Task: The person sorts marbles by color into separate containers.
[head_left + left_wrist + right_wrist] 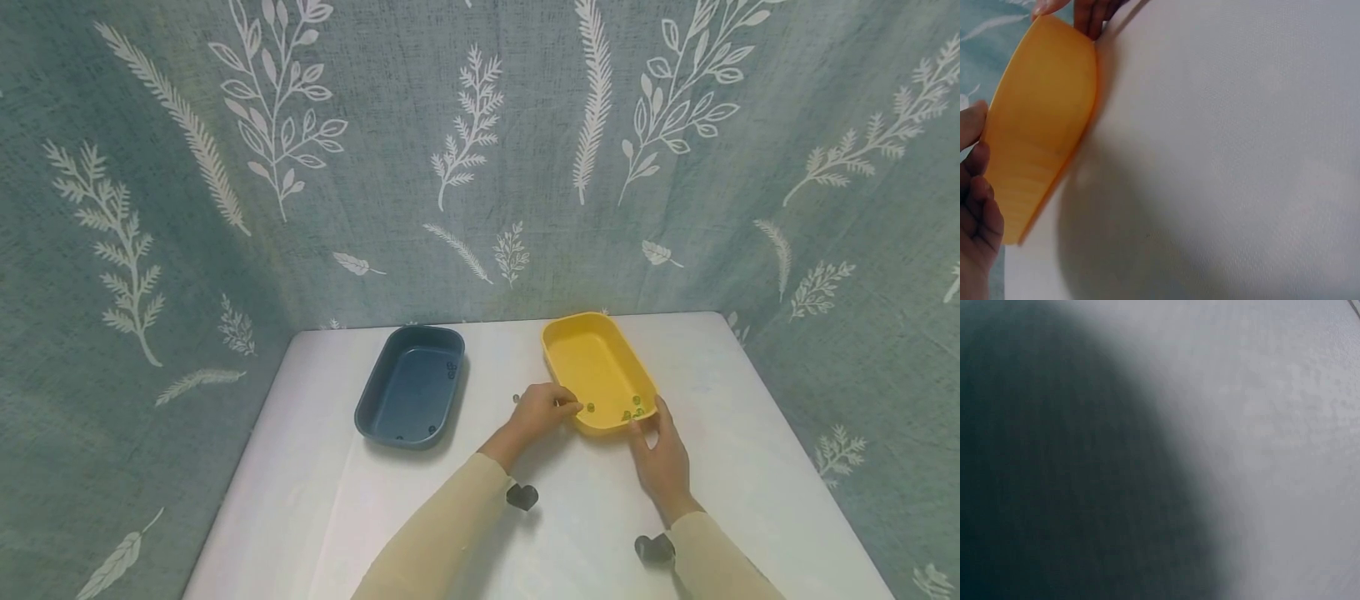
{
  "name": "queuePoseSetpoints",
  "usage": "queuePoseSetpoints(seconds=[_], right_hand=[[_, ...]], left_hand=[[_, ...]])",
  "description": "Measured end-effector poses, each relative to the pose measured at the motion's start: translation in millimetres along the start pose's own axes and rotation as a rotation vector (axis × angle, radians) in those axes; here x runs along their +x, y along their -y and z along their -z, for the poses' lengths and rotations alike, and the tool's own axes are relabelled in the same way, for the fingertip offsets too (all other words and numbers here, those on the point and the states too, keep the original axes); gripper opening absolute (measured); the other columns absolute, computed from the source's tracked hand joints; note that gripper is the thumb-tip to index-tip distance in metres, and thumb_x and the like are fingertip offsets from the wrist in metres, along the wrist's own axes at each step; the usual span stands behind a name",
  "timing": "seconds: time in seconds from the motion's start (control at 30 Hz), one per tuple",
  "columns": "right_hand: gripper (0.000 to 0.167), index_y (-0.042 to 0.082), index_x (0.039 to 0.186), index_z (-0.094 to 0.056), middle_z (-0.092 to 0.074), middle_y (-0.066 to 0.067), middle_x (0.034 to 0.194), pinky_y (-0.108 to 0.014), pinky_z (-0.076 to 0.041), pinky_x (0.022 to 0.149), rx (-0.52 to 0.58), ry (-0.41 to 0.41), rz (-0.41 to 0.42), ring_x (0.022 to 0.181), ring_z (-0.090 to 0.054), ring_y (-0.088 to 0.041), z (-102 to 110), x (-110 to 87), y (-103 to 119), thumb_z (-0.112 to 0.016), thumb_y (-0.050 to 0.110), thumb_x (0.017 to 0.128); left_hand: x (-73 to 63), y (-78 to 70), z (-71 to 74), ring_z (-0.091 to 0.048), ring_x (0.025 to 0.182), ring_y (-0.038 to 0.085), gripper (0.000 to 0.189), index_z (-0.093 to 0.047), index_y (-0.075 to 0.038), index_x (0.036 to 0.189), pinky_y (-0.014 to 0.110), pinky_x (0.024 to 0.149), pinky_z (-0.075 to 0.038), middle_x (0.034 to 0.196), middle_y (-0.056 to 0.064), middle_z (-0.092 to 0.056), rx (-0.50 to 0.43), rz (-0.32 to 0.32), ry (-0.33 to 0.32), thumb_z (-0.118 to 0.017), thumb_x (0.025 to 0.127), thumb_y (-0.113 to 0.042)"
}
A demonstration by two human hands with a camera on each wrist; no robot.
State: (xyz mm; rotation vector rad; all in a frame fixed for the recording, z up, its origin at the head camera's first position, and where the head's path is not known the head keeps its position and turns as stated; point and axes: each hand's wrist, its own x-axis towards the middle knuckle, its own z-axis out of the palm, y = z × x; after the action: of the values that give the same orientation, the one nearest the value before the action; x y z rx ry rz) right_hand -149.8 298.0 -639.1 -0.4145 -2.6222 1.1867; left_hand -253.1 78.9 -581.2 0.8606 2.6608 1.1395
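The yellow tray stands at the right of the table, with several small green beads near its front end. My right hand grips its near right corner, thumb on the front and fingers along the side. My left hand is at the left near side, fingertips bent over the rim beside one bead. In the left wrist view the tray's outer wall lies between both hands. I cannot tell whether the left fingertips pinch anything. The right wrist view is dark and blurred.
A dark blue tray with several small beads along its right side and near end stands at the left. One loose bead lies on the white table left of my left hand. Patterned green cloth hangs behind and at both sides.
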Motion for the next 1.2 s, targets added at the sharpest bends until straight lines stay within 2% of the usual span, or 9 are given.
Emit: queuePoseSetpoints(seconds=[0.27, 0.4, 0.73, 0.83, 1.07, 1.2], right_hand=[[0.075, 0.022, 0.158, -0.009, -0.025, -0.014, 0.158, -0.058, -0.021, 0.113, 0.0, 0.009, -0.015, 0.142, -0.024, -0.038, 1, 0.0, 2, -0.045, 0.052, 0.099], [0.075, 0.023, 0.158, -0.009, -0.025, -0.013, 0.158, -0.058, -0.02, 0.113, -0.001, 0.008, -0.026, 0.143, -0.023, -0.038, 0, -0.1, 2, -0.045, 0.053, 0.099], [0.075, 0.021, 0.158, -0.011, -0.028, -0.014, 0.156, -0.057, -0.024, 0.112, -0.012, -0.018, 0.01, 0.141, -0.027, -0.039, -1, -0.3, -1, -0.047, 0.051, 0.099], [0.075, 0.021, 0.158, -0.011, -0.029, -0.014, 0.156, -0.057, -0.024, 0.112, -0.014, -0.017, 0.007, 0.141, -0.027, -0.039, 0, 0.1, 0, -0.047, 0.052, 0.099], [0.076, 0.022, 0.158, -0.009, -0.025, -0.014, 0.158, -0.058, -0.021, 0.113, -0.017, 0.002, -0.028, 0.142, -0.024, -0.038, 0, -0.7, 2, -0.044, 0.054, 0.099], [0.076, 0.022, 0.158, -0.009, -0.026, -0.014, 0.157, -0.057, -0.022, 0.113, -0.017, 0.0, -0.021, 0.142, -0.024, -0.038, 0, -1.0, 3, -0.045, 0.054, 0.099]], left_hand=[[-2.0, 0.3, 4.2, -0.053, 0.069, 0.004, 0.015, -0.077, -0.015, 0.097, 0.018, 0.06, -0.046, 0.08, -0.015, -0.063, -0.032, 0.022, 0.009, -0.07, 0.092, -0.027], [-2.8, 2.8, 7.3, -0.053, 0.069, 0.004, 0.014, -0.077, -0.016, 0.096, 0.018, 0.06, -0.045, 0.082, -0.015, -0.065, -0.023, 0.024, -0.01, -0.07, 0.091, -0.027], [-6.9, 18.1, 12.0, -0.053, 0.071, 0.003, 0.012, -0.076, -0.02, 0.094, 0.02, 0.064, -0.045, 0.081, -0.015, -0.064, -0.005, 0.042, -0.025, -0.07, 0.091, -0.03], [-7.9, 21.7, 13.2, -0.054, 0.072, 0.004, 0.013, -0.076, -0.019, 0.093, 0.02, 0.066, -0.046, 0.083, -0.014, -0.066, 0.01, 0.041, -0.026, -0.07, 0.092, -0.03], [-11.2, 31.0, 20.6, -0.055, 0.074, 0.006, 0.011, -0.074, -0.018, 0.096, 0.022, 0.067, -0.047, 0.085, -0.011, -0.065, 0.09, 0.085, -0.006, -0.066, 0.093, -0.025], [-12.2, 38.1, 26.9, -0.056, 0.074, 0.007, 0.011, -0.074, -0.018, 0.098, 0.023, 0.068, -0.048, 0.086, -0.009, -0.066, 0.123, 0.101, -0.015, -0.066, 0.093, -0.023]])
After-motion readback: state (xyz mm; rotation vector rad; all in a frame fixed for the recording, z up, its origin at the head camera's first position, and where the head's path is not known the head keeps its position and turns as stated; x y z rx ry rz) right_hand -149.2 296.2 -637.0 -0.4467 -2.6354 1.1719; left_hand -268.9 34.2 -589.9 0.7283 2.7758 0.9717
